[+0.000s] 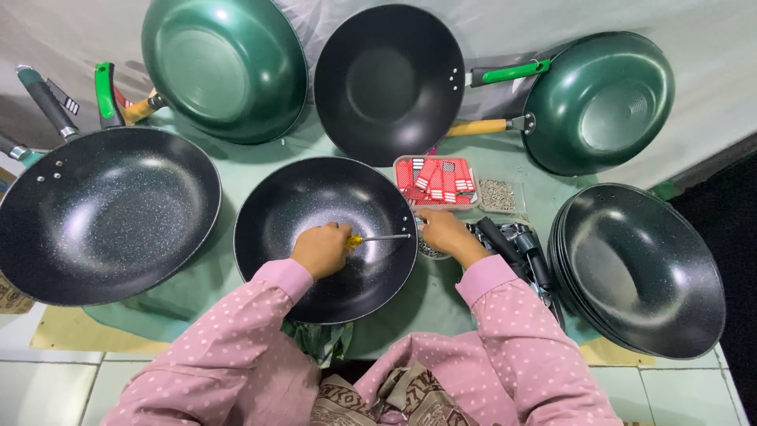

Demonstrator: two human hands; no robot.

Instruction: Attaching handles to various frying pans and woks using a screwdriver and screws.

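A black speckled pan (315, 205) without a handle lies in front of me on the green cloth. My left hand (322, 250) rests inside it and grips a yellow-handled screwdriver (377, 237), whose shaft points right at the pan's rim. Just outside that rim, my right hand (446, 235) is closed over the edge of a small bowl of screws (430, 251); what it pinches I cannot tell.
A stack of bare black pans (643, 268) sits at the right, black handles (520, 252) beside it. A tray of red tags (436, 180) and a tray of screws (497, 194) lie behind. Finished pans: black (106, 213), green (225, 67), black (386, 83), green (599, 102).
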